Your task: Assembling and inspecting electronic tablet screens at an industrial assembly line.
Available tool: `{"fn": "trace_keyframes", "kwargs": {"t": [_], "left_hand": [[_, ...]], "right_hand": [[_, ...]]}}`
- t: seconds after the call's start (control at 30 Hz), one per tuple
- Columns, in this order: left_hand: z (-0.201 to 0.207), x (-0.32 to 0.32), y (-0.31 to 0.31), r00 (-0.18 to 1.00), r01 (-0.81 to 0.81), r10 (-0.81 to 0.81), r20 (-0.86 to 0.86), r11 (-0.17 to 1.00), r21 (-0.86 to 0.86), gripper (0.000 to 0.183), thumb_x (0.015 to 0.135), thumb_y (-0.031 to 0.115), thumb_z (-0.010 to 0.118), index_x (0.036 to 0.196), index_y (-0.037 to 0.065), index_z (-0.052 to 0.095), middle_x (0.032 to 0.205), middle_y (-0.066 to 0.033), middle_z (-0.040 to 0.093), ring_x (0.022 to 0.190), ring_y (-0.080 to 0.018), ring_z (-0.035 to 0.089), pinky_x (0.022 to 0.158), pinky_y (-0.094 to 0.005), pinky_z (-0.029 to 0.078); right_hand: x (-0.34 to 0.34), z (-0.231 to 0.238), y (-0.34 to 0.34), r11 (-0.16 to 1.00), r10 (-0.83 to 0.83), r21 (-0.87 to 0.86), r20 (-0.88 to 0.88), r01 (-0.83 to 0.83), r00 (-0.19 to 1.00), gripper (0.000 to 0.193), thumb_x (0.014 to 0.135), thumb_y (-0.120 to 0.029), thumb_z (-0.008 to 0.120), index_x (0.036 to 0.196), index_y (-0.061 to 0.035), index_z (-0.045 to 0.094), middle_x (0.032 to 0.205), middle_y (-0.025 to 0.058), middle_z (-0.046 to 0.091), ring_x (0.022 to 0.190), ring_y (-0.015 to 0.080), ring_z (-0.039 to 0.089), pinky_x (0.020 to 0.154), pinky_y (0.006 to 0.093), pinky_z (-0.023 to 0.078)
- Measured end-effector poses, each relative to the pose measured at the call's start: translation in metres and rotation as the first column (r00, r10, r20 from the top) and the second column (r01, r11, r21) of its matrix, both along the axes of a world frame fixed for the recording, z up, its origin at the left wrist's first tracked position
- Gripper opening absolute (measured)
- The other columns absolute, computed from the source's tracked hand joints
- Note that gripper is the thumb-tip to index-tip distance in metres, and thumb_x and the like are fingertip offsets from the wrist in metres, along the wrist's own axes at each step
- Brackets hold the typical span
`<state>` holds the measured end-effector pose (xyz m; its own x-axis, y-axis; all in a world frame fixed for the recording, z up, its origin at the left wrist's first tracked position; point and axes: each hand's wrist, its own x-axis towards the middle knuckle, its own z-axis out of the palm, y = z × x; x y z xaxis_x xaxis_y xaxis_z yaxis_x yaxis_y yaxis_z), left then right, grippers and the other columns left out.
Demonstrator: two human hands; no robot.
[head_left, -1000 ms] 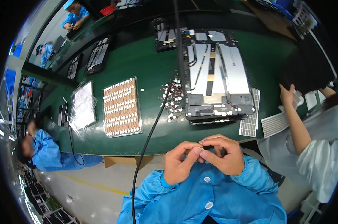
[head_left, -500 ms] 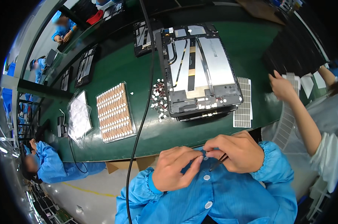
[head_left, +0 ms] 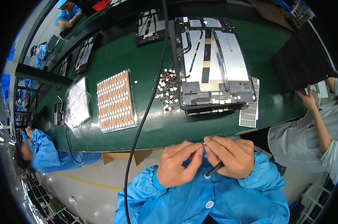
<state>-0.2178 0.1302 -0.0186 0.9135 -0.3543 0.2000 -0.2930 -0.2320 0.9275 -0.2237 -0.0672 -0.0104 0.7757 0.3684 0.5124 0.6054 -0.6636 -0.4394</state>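
Close in front of my chest, both hands meet at the fingertips. My left hand (head_left: 179, 164) is pinched around something tiny, mostly covered by the fingers. My right hand (head_left: 231, 156) holds dark tweezers (head_left: 215, 169), whose one end sticks out below the palm, and its thumb and forefinger meet the left fingertips. Beyond them on the green bench lies a stack of opened tablets (head_left: 228, 59), with ribbon cables and a silver plate showing on the top one. Left of the stack is a pile of small round white and dark parts (head_left: 167, 89).
A tray (head_left: 116, 100) carries rows of small white-headed parts. Clear plastic sheets (head_left: 78, 106) lie left of it. A black cable (head_left: 146, 112) hangs across the view. A label sheet (head_left: 249, 115) lies beside the stack. At right, a co-worker's hand (head_left: 307, 100) touches a black stack (head_left: 297, 59).
My view has shifted, so the bench things appear displaced. My right fingers have come together with the left fingertips, and the tweezers have turned in the hand. The co-worker's hand has moved farther right.
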Motion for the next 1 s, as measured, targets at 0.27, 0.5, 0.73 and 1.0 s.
{"fn": "trace_keyframes", "kwargs": {"t": [0.27, 0.5, 0.73, 1.0], "left_hand": [[-0.007, -0.002, 0.004, 0.997, -0.055, 0.051, 0.055, 0.996, 0.066, 0.017, 0.083, -0.006, 0.070, 0.100, -0.004, 0.071, 0.081, -0.0141, 0.071, 0.067, -0.0228, 0.070, 0.061, -0.0311, 0.053], [-0.014, -0.003, 0.007, 0.989, -0.085, 0.072, 0.128, 0.991, 0.100, 0.017, 0.083, -0.007, 0.069, 0.101, -0.005, 0.070, 0.080, -0.0135, 0.070, 0.064, -0.0230, 0.069, 0.059, -0.0309, 0.053], [-0.008, 0.001, 0.020, 0.993, -0.079, 0.084, -0.078, 0.995, 0.062, 0.012, 0.087, -0.004, 0.069, 0.099, -0.004, 0.069, 0.080, -0.0124, 0.069, 0.063, -0.0203, 0.067, 0.057, -0.0319, 0.051], [0.054, 0.031, 0.015, 0.952, -0.180, 0.183, 0.244, 0.983, -0.033, 0.017, 0.078, -0.006, 0.074, 0.094, -0.003, 0.071, 0.080, -0.0119, 0.069, 0.063, -0.0235, 0.066, 0.058, -0.0301, 0.051]], "right_hand": [[0.002, -0.002, 0.014, 1.000, -0.008, -0.014, -0.042, 0.008, 0.999, 0.026, 0.077, -0.007, 0.076, 0.101, 0.0009, 0.073, 0.098, 0.0114, 0.073, 0.069, 0.0198, 0.073, 0.057, 0.0300, 0.059], [0.001, -0.007, 0.022, 0.997, -0.071, -0.001, 0.017, 0.071, 0.997, 0.021, 0.076, -0.008, 0.076, 0.095, 0.0000, 0.072, 0.091, 0.0110, 0.073, 0.066, 0.0201, 0.072, 0.055, 0.0290, 0.057], [0.014, -0.019, 0.030, 0.993, -0.032, 0.107, -0.109, 0.044, 0.994, 0.010, 0.081, -0.011, 0.075, 0.084, -0.0068, 0.066, 0.070, 0.0049, 0.062, 0.054, 0.0219, 0.064, 0.049, 0.0350, 0.050], [0.016, -0.017, -0.003, 0.956, -0.086, 0.245, -0.285, 0.159, 0.955, 0.005, 0.090, -0.007, 0.071, 0.095, -0.0067, 0.069, 0.073, 0.0089, 0.066, 0.048, 0.0246, 0.057, 0.048, 0.0346, 0.047]]}}
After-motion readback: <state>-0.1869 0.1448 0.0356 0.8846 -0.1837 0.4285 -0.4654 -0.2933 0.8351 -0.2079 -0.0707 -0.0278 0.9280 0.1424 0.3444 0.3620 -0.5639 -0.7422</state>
